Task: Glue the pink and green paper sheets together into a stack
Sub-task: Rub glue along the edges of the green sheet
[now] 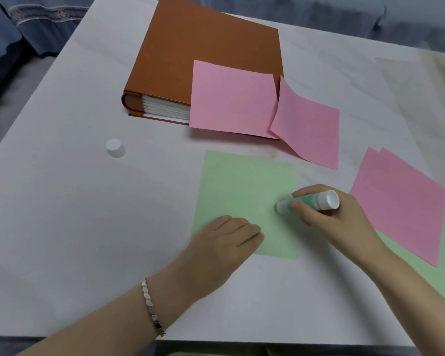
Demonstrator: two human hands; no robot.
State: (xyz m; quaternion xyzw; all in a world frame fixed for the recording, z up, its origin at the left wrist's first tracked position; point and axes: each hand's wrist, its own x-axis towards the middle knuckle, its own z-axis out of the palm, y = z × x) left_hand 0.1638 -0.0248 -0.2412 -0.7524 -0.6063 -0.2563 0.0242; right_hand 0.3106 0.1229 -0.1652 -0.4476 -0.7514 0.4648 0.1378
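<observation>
While the left hand point(226, 237) lies flat pinning the green sheet point(244, 191) mid-table, the right hand point(329, 219) grips the glue stick point(309, 201) tip-down on it; I'd run light strokes out to the edges; pink sheets point(233, 98) wait nearby.

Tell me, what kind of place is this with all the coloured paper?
Probably a craft or homework table at home, though I can't be sure: a plain white tabletop, a thick brown binder with white pages, loose pink paper squares, and soft blue-grey fabric behind, maybe a sofa.
</observation>
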